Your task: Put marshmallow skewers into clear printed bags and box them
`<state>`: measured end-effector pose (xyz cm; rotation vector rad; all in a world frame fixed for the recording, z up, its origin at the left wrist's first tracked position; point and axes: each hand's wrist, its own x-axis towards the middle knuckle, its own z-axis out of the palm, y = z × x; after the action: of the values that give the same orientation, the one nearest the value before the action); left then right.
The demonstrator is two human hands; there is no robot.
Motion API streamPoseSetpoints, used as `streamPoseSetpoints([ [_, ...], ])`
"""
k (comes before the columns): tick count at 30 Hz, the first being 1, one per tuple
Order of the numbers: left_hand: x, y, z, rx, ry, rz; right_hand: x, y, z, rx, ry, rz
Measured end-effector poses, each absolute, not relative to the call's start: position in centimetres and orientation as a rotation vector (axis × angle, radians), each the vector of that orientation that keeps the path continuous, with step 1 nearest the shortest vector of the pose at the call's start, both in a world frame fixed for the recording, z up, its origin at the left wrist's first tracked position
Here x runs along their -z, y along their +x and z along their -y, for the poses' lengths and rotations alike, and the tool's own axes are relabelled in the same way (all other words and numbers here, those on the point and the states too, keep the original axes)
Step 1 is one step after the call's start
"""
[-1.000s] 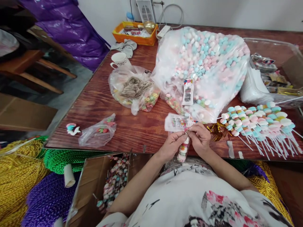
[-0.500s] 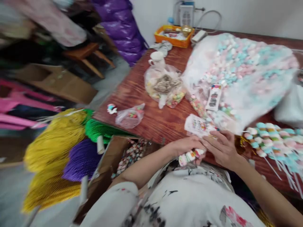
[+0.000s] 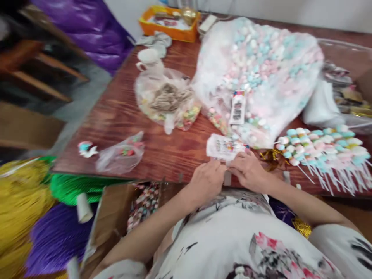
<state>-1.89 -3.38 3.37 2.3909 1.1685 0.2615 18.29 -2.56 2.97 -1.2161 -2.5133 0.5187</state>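
My left hand point(image 3: 208, 179) and my right hand point(image 3: 247, 169) are close together at the table's front edge, both with fingers bent. Their fingertips meet at the lower edge of a white printed packet point(image 3: 223, 146), which lies on the table. Exactly what each hand pinches is too small to make out. A second printed packet point(image 3: 237, 108) rests on a large clear bag of pastel candies point(image 3: 261, 66) behind them. To the right lies a pile of candy skewers point(image 3: 322, 147) with white sticks.
On the wooden table point(image 3: 165, 155) are a small plastic bag point(image 3: 120, 155), a bag with brown contents point(image 3: 168, 99), a white cup point(image 3: 151, 60) and an orange tray point(image 3: 171, 29). Yellow, green and purple bundles point(image 3: 61, 232) stand at the lower left beside an open carton point(image 3: 113, 209).
The view has shifted right. The striped candy piece that was in my left hand no longer shows. Both hands have come together at the packet's lower edge.
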Motion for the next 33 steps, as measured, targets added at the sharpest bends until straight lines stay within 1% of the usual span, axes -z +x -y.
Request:
streamPoseSetpoints([
  [2, -3.1, -2.3, 2.6, -0.306, 2.076, -1.104, -2.7, 17.9, 3.5, -0.163, -1.234, 2.427],
  [4, -2.9, -2.5, 1.9, -0.247, 1.669, -0.987, -2.0, 17.8, 4.6, 0.031, -1.135, 2.389],
  [7, -2.6, -2.8, 1.6, -0.029, 1.202, -0.773, -0.7, 18.3, 6.0, 0.066, -0.950, 2.368],
  [9, -2.6, -2.8, 1.5, 0.083, 1.072, -0.664, -0.2, 18.7, 6.4, 0.040, -0.859, 2.356],
  [12, -2.6, -2.6, 1.8, 0.116, 1.221, -0.667, 0.2, 18.9, 6.4, -0.046, -0.874, 2.376],
  [16, -2.3, -1.9, 3.2, -0.092, 1.946, -0.852, 0.5, 18.1, 6.8, -0.290, -1.125, 2.325],
  [18, -2.0, -1.7, 4.0, -0.184, 2.214, -0.889, 0.5, 17.9, 7.2, -0.449, -1.234, 2.278],
  [20, -1.6, -1.7, 4.3, -0.258, 2.320, -0.892, 0.4, 18.7, 7.3, -0.512, -1.342, 2.193],
  [22, -1.4, -1.9, 4.1, -0.370, 2.274, -0.914, 0.2, 20.7, 7.1, -0.427, -1.481, 2.028],
  [25, -1.3, -2.2, 3.0, -0.536, 2.001, -1.001, -0.3, 25.1, 6.5, -0.225, -1.662, 1.678],
  [27, -1.4, -2.1, 2.3, -0.608, 1.713, -1.078, -0.7, 27.4, 6.3, -0.160, -1.692, 1.584],
  [30, -1.4, -1.6, 1.6, -0.700, 1.137, -1.199, -1.1, 27.8, 6.6, -0.114, -1.706, 1.782],
  [33, -1.4, -1.1, 1.1, -0.789, 0.739, -1.171, -0.9, 24.9, 6.9, -0.161, -1.636, 2.095],
])
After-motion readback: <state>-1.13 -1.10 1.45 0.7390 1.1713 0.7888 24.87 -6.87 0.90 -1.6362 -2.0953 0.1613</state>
